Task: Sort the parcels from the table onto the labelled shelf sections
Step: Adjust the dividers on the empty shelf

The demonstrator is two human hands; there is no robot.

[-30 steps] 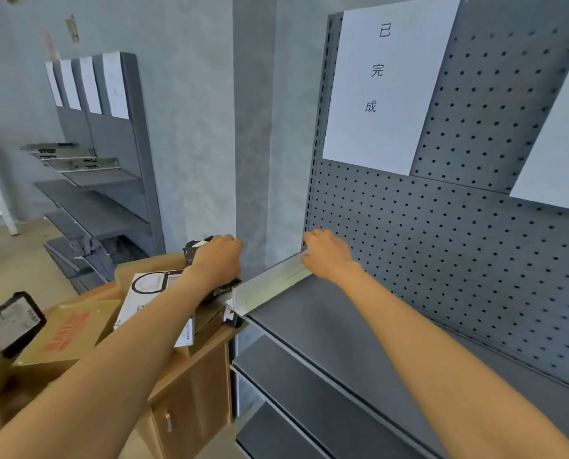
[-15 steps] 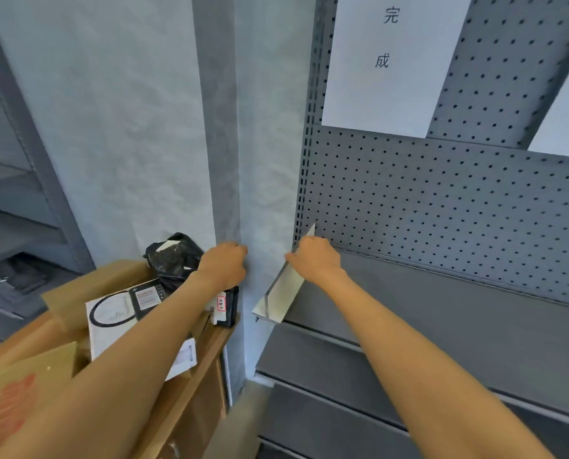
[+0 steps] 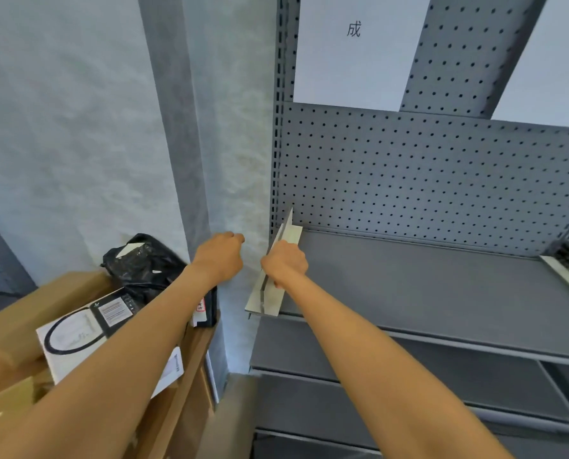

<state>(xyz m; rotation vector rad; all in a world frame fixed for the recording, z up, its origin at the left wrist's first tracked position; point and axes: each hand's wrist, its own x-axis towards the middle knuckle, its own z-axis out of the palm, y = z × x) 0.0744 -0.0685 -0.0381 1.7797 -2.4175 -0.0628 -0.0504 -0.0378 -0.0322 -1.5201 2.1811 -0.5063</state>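
Head view: right hand (image 3: pixel 284 265) gripping divider (image 3: pixel 270 286) at shelf (image 3: pixel 442 293) edge, left hand (image 3: pixel 222 256) fisted, empty, above parcels (image 3: pixel 144 270).

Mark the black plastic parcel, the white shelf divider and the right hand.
black plastic parcel (image 3: pixel 144 263), head view, on its crinkled top.
white shelf divider (image 3: pixel 266 301), head view, on its lower flat face.
right hand (image 3: pixel 284 263), head view, on the back of the hand.
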